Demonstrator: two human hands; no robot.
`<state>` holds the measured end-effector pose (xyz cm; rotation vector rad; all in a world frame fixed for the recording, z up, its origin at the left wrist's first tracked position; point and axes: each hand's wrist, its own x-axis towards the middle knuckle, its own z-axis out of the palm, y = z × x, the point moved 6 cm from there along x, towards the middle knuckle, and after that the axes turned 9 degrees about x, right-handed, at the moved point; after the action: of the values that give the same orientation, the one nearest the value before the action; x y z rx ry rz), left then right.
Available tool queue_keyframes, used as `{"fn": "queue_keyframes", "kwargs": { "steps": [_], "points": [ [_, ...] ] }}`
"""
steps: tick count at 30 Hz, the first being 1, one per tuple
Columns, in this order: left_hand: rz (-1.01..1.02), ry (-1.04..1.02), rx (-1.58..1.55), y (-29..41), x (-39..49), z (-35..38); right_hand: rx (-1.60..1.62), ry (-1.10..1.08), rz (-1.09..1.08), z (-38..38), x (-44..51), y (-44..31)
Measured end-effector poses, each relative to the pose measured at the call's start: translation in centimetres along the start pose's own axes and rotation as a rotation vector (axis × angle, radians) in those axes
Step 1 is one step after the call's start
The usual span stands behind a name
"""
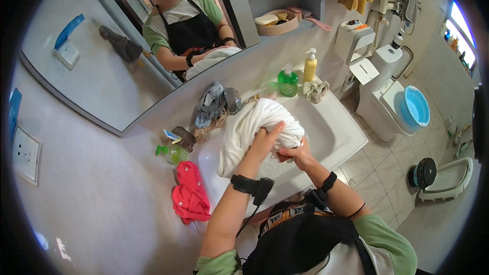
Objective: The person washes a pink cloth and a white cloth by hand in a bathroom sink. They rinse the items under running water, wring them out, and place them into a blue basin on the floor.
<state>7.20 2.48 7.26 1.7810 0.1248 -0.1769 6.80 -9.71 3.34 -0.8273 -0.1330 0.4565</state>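
Observation:
A bulky white cloth (244, 133) is bunched over the left part of a white washbasin (345, 131). My left hand (268, 137) grips its folds, the thumb lying along the top. Close beside it, my right hand (300, 154) is closed around a reddish-brown bar (284, 156), held against the cloth's lower right edge. The fingers and cloth hide part of the bar. Sudsy water (276, 170) shows in the basin beneath the hands.
Behind the basin stand a green pump bottle (287, 82), a yellow pump bottle (310, 67) and bunched grey cloths (211, 103). A red garment (191, 194) lies at the left. Rightward, a blue basin (415, 106) rests on the toilet (382, 103). A mirror (126, 84) hangs ahead.

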Motion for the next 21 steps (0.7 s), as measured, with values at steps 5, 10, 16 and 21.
{"fn": "queue_keyframes", "kwargs": {
  "steps": [5,10,16,21],
  "points": [
    [0.258,-0.127,-0.006,-0.1,-4.7,5.5,0.067,0.138,-0.16,-6.2,-1.5,-4.1],
    [-0.231,0.04,-0.386,-6.2,-8.5,4.2,0.123,0.413,-0.457,-12.2,-4.1,-10.1],
    [-0.134,0.054,-0.319,-8.7,-7.2,5.7,0.274,0.595,-0.608,-24.7,-9.2,-16.8],
    [-0.168,0.079,-0.282,-6.5,-5.0,10.8,0.243,0.817,-0.768,-37.8,-14.5,-24.4]
  ]
}}
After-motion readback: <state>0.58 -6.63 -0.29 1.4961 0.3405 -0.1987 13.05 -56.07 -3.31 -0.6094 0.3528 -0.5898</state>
